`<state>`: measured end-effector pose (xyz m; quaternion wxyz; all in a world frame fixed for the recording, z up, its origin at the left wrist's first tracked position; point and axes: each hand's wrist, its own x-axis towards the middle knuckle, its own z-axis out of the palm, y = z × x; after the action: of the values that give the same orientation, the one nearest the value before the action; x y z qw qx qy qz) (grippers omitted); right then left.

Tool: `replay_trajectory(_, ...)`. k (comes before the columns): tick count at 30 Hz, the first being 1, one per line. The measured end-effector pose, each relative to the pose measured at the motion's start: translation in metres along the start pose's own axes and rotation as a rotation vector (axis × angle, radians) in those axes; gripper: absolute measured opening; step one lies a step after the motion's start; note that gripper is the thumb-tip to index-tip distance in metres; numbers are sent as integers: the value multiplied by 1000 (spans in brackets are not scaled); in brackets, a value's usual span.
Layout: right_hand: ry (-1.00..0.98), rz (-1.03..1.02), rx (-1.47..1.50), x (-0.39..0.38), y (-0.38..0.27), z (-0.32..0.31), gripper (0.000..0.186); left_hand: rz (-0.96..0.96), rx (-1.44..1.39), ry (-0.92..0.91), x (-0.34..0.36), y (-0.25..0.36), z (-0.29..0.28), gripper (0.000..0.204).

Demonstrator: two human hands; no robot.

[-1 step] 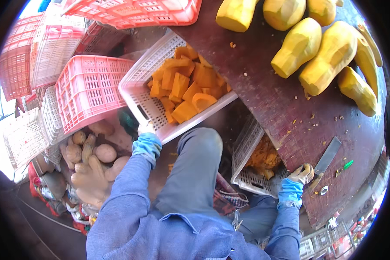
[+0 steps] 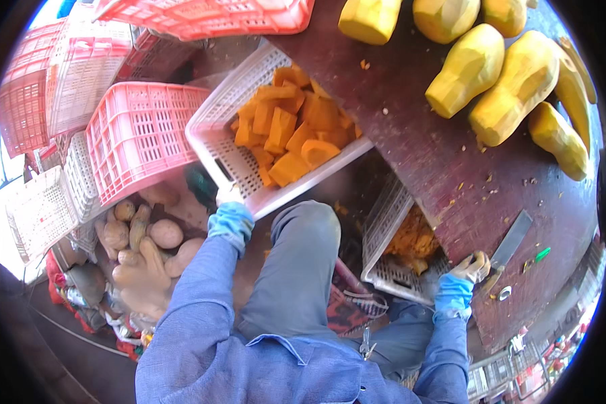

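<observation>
My left hand (image 2: 229, 194), in a pale glove with a blue cuff, is closed on the near rim of a white plastic crate (image 2: 217, 172). Chunks of orange pumpkin (image 2: 283, 128) are piled in this crate, which sits tilted against the table's left edge. At the table's near edge, my gloved right hand (image 2: 475, 266) has its fingers curled; what lies inside them is hidden. Just beyond that hand lies a knife (image 2: 512, 239) with a broad blade, its handle beside the fingers. Several peeled yellow pumpkins (image 2: 518, 87) lie at the far side of the dark red table (image 2: 438, 161).
Below the table edge stands another crate (image 2: 377, 236) with orange scraps (image 2: 411, 244). Pink crates (image 2: 145, 138) are at the left, and whole unpeeled pumpkins (image 2: 155, 259) lie on the floor. A green object (image 2: 543, 254) and a small white ring (image 2: 504, 293) are near the knife.
The view has shifted very slightly. Both hands keep almost the same places, the left on the crate rim and the right by the table edge.
</observation>
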<state>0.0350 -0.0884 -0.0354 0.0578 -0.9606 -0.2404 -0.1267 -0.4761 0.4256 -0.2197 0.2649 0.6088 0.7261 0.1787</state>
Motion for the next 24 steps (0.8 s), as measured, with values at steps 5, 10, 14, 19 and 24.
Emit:
replay_trajectory(5,-116,57,114,14,-19,-9,22,-150,-282,19,-10,8,7,18)
replay_trajectory(10,-579,-170,787,15,-244,-47,25,-172,-96,2,-31,83,-13,30)
replay_trajectory(14,-903,504,990,3,-353,42,72,-421,-749,-188,-4,69,-25,43)
replay_trajectory(19,-809,1031,1122,42,-414,96,55,-26,-177,-493,33,101,-60,32)
replay_trajectory(24,-664,866,1004,-42,-394,109,43,-284,-724,-443,33,24,-70,34)
